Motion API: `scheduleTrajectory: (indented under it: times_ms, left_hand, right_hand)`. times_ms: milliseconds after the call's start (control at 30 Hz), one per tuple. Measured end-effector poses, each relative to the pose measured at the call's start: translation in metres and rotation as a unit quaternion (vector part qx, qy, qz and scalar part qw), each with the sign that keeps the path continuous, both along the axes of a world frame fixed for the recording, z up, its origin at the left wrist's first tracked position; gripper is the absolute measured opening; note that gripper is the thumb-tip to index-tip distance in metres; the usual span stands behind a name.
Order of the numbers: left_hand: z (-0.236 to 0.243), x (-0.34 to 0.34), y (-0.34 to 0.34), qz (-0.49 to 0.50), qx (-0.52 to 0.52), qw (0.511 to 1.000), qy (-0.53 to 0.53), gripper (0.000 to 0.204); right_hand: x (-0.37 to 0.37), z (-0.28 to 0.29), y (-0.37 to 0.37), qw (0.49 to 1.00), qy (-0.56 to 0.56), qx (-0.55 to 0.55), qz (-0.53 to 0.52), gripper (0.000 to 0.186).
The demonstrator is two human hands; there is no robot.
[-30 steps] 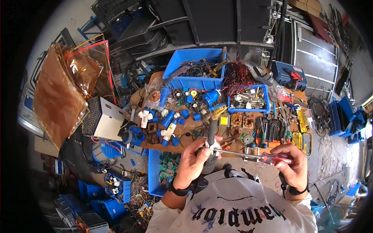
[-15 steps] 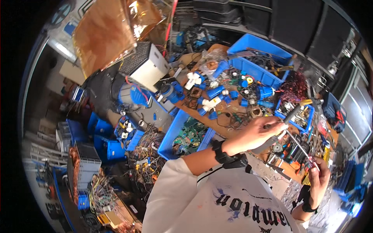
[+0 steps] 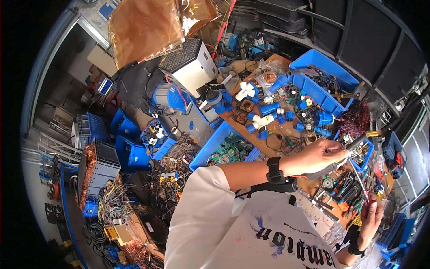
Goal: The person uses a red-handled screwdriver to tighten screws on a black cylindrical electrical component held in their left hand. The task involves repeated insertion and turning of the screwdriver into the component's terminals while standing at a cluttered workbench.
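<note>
My left hand [image 3: 329, 157] is closed around a dark tool [image 3: 357, 143], whose kind I cannot make out. From that hand a thin metal shaft [image 3: 357, 176] slants down toward my right hand [image 3: 371, 216]. The fingers of my right hand are pinched together at the shaft's lower end, where a small reddish bit shows; what they grip is mostly hidden. Both hands are held over the right part of a cluttered brown worktable [image 3: 236, 125]. Below them lie a group of hand tools [image 3: 346, 197] and a small round metal part [image 3: 328, 183].
Blue plugs and white fittings [image 3: 262, 120] crowd the table. A large blue bin [image 3: 316, 93] stands at its back, beside reddish wire [image 3: 354, 119]. Another blue bin [image 3: 207, 150] holds green circuit boards [image 3: 230, 149]. Tangled cables [image 3: 172, 168] and grey crates [image 3: 102, 167] stand at the left.
The view has shifted, so the surroundings appear farther right and lower. Both hands keep their closed hold, with the shaft still running between them.
</note>
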State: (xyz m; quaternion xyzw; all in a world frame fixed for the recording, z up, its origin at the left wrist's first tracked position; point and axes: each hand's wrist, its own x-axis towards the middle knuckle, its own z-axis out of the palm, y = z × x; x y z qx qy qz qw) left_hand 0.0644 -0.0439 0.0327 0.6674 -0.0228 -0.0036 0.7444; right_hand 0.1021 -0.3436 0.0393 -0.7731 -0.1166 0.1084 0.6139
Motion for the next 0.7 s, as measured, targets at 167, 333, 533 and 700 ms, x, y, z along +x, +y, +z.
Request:
scheduleTrajectory:
  times_ms: [167, 333, 533, 700]
  left_hand:
    - [0.008, -0.019, 0.012, 0.005, 0.043, 0.998, 0.045, 0.031]
    - [-0.009, -0.031, 0.025, 0.014, 0.027, 0.999, 0.012, 0.029]
    - [-0.017, -0.050, 0.025, 0.078, -0.020, 0.996, 0.043, 0.028]
    - [-0.042, -0.085, 0.022, 0.251, -0.081, 0.964, -0.023, 0.027]
  right_hand:
    - [-0.002, 0.001, 0.007, 0.998, -0.014, -0.021, 0.063, 0.037]
    - [-0.002, -0.001, 0.021, 0.992, 0.004, -0.009, 0.124, 0.034]
    - [0.007, 0.001, 0.037, 0.989, 0.009, -0.021, 0.147, 0.035]
    - [0.000, 0.003, 0.079, 0.970, 0.062, -0.038, 0.233, 0.027]
